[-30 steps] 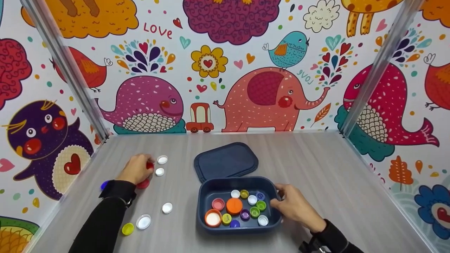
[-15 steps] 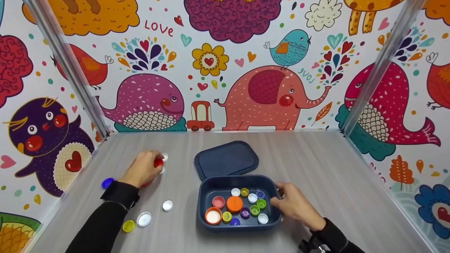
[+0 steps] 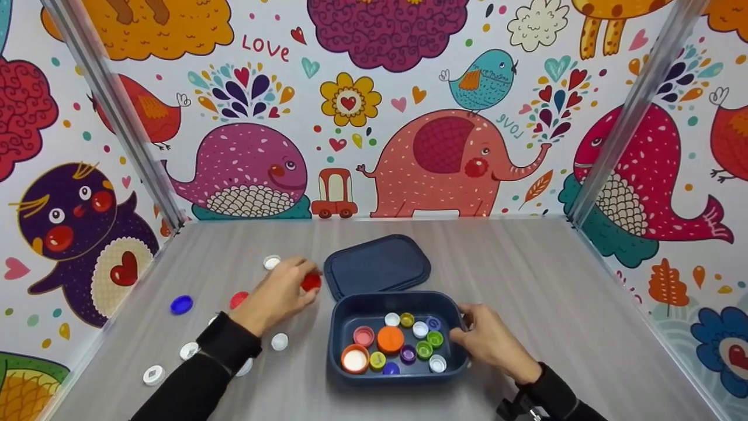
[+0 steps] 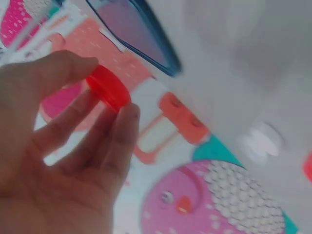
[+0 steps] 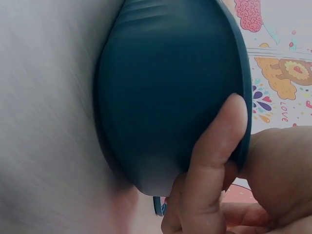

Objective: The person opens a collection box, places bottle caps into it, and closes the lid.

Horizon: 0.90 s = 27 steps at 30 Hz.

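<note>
Between the fingers (image 4: 124,134) and thumb of the left hand (image 3: 277,295), a red cap (image 3: 311,282) is pinched, left of the dark blue box (image 3: 397,380). The box's right rim is gripped by the right hand (image 3: 491,339). Inside the box, assorted caps (image 3: 390,338) are gathered; behind it, a dark lid (image 3: 377,264) is laid; left of it, white caps (image 3: 280,342) are scattered on the worktop (image 3: 514,263).

Red lettering (image 3: 266,48) is spelling "LOVE" on the wall (image 3: 403,83) above the purple whale (image 3: 251,164), also showing in the right wrist view; teal mirrored lettering (image 3: 509,126) is spelling "LOVE" beside the elephant's trunk (image 3: 532,166); a white cap (image 3: 153,375) is bearing a mark too small to read
</note>
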{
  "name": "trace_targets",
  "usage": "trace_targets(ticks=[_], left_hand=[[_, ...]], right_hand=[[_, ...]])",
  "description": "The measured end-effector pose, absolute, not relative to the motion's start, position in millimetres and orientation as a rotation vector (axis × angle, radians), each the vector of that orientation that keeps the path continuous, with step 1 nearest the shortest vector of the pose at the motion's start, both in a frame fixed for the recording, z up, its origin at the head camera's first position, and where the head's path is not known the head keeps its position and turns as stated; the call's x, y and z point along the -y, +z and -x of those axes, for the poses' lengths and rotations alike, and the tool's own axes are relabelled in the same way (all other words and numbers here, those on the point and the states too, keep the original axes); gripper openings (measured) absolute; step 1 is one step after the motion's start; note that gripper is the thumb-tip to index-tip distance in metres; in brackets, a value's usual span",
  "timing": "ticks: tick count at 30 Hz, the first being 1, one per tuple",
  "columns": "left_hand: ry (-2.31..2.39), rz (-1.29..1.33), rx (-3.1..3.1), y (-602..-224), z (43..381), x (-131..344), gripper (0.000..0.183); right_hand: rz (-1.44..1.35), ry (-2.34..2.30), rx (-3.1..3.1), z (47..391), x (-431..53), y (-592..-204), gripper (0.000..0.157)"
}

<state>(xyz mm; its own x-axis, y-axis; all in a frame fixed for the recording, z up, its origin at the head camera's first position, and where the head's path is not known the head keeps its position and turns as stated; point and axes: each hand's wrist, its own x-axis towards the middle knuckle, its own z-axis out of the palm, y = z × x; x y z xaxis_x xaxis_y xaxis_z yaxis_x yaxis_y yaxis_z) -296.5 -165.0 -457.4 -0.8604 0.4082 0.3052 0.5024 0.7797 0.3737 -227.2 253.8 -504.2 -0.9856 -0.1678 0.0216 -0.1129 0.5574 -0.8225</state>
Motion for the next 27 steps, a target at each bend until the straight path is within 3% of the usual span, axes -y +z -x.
trace_targets(ticks=[13, 27], left_hand=[[-0.470, 1.200, 2.662, -459.8, 260.8, 105.9, 0.028], [-0.440, 1.260, 2.777, -465.8, 262.5, 96.1, 0.029]], right_hand=[[0.241, -1.398, -2.748, 226.7, -253.1, -503.4, 0.025], [0.256, -1.449, -2.699, 227.8, -254.1, -504.9, 0.037]])
